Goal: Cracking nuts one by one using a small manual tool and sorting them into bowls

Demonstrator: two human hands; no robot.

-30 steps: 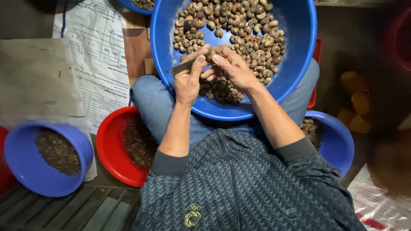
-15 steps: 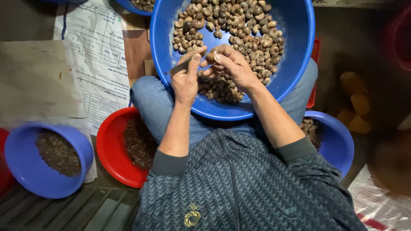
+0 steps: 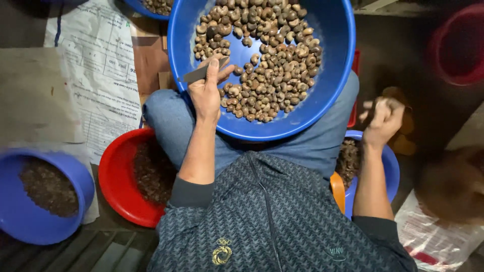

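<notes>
A big blue basin (image 3: 330,75) rests on my lap, heaped with brown cashew nuts (image 3: 267,60). My left hand (image 3: 206,88) sits at the basin's near left rim and grips a small flat dark blade (image 3: 194,75) between thumb and fingers. Off to the right, outside the basin, my right hand (image 3: 383,118) is blurred and curled above a smaller blue bowl (image 3: 390,166); I cannot tell whether it holds anything.
A red bowl (image 3: 113,176) of dark shell bits sits at my left knee, and a blue bowl (image 3: 75,176) of dark bits lies further left. Printed paper (image 3: 96,65) covers the floor at upper left. A plastic bag (image 3: 433,236) lies at lower right.
My right hand left the left hand and the basin and swung out right, over the small blue bowl. The left hand stayed at the rim with the blade.
</notes>
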